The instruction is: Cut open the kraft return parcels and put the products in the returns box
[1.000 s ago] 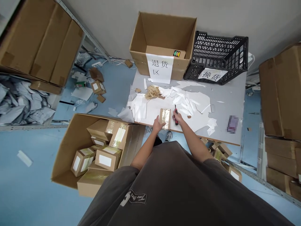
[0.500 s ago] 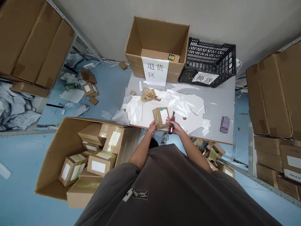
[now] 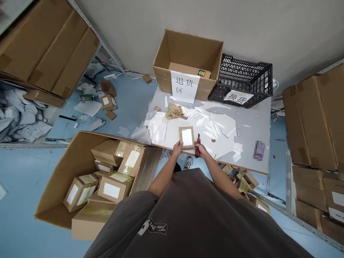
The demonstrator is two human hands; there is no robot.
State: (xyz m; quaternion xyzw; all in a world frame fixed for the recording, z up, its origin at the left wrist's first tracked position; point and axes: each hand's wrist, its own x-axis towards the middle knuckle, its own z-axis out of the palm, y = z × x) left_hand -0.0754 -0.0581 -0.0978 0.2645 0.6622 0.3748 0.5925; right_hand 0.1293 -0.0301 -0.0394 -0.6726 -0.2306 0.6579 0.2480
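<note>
A small cardboard box [image 3: 187,137] with a white label facing up is held over the front edge of the table. My left hand [image 3: 177,147] grips its lower left corner, fingers closed. At the box's right side, my right hand [image 3: 201,148] is closed around a red and black utility knife [image 3: 198,146], whose tip points away from me. The fingers of that hand reach to the box's lower right corner. Torn white paper [image 3: 215,125] and a crumpled brown wad of tape or paper [image 3: 174,111] lie just beyond the box on the table [image 3: 247,143].
A large open carton [image 3: 162,80] with a paper sign and a black plastic crate [image 3: 245,84] stand at the table's back. To my left, a big carton [image 3: 51,182] holds several parcels. Shelves with cartons [image 3: 309,122] flank both sides. More boxes [image 3: 245,181] lie below the table's right front.
The small box has been turned so its labelled face points up squarely. My right hand, with the knife, has shifted to its right corner. The whole view has moved slightly.
</note>
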